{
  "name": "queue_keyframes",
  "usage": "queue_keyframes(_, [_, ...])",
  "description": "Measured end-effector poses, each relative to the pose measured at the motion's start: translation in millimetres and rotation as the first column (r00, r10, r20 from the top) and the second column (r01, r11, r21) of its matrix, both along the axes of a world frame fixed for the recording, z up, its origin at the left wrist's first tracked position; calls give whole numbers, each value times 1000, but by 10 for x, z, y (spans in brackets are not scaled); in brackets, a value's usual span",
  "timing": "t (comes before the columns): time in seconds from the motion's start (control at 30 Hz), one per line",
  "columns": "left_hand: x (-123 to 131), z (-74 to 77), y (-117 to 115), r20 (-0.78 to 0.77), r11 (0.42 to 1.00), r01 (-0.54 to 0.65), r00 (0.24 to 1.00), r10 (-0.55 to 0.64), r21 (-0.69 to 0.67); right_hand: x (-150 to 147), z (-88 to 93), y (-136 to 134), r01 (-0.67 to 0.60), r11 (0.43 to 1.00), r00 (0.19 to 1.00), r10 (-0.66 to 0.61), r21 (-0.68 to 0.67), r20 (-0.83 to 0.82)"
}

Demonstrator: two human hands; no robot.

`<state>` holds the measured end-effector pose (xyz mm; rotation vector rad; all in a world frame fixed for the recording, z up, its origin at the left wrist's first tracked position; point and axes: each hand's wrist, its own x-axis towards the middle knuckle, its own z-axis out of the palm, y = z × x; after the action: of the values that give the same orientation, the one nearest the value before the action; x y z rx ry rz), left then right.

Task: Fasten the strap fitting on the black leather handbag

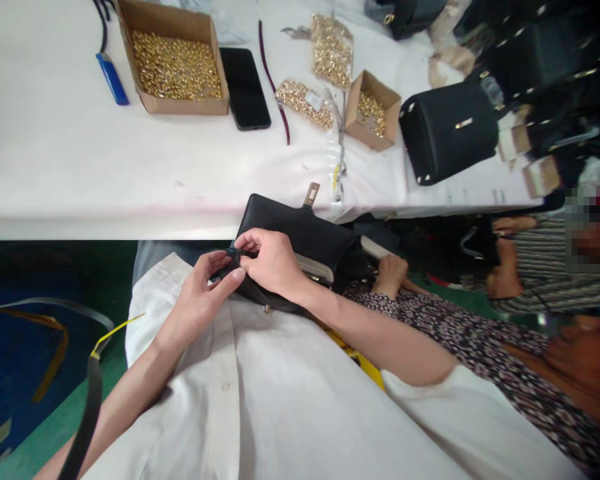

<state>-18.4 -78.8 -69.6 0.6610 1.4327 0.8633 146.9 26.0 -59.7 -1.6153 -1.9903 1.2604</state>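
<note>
A black handbag point(293, 230) lies on my lap against the table edge. Its flap is laid back, with a gold clasp plate point(312, 194) sticking up from it. My left hand point(207, 290) grips the bag's left end between thumb and fingers. Over the same end, the fingers of my right hand point(275, 263) are bent in a pinch on a dark strap end or tab. Exactly what sits between the fingertips is too small to make out. A small gold turn lock point(267, 309) shows on the bag's near side.
On the white table point(80, 167) are a cardboard box point(180, 105) of gold studs, a phone point(245, 87), a blue lighter point(113, 79), bagged gold parts point(333, 50), a smaller box point(373, 137) and a finished-looking black bag point(450, 133). A co-worker's hand point(391, 273) is close on the right.
</note>
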Motion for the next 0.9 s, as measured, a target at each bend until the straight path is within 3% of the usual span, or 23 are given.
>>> queue_keyframes(0.4, [16, 73, 41, -90, 998, 54, 995, -52, 21, 13, 152, 11, -89, 996, 994, 89, -15, 58])
queue_keyframes(0.7, [-85, -22, -18, -122, 991, 126, 984, -130, -38, -2, 381, 79, -280, 959, 941, 282, -39, 184])
queue_keyframes(0.9, [-150, -210, -71, -229, 971, 224, 944, -238, -88, 46, 431, 111, -337, 938, 914, 346, -82, 211])
